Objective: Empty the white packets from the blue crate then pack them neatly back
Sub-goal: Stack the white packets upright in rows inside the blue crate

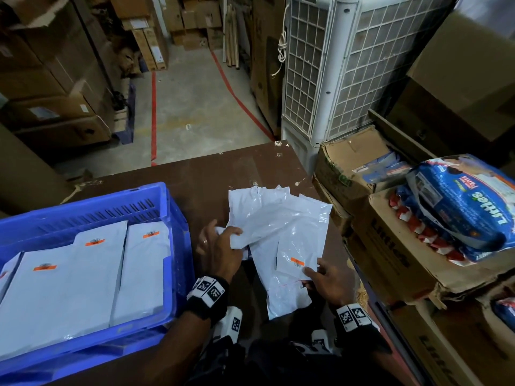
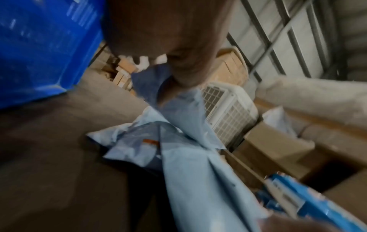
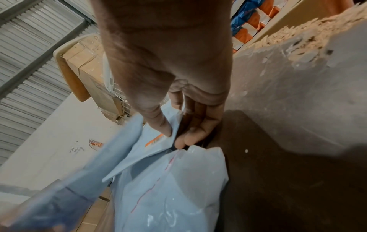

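Note:
The blue crate [image 1: 172,207] stands at the left of the brown table [image 1: 209,176], with several white packets [image 1: 69,277] laid flat inside it. A loose pile of white packets [image 1: 278,215] lies on the table to the crate's right. My left hand [image 1: 223,246] grips the near left edge of an upper packet [image 2: 178,113] in that pile. My right hand [image 1: 320,277] pinches the corner of a small packet with an orange label [image 1: 296,261], thumb on top and fingers [image 3: 196,133] beneath. Under it lies a larger packet [image 3: 168,188] with a red tear line.
Cardboard cartons [image 1: 390,246] with blue diaper packs [image 1: 459,207] crowd the table's right side. A white air cooler [image 1: 334,79] stands behind the table. Stacked boxes [image 1: 55,79] line the floor at the left.

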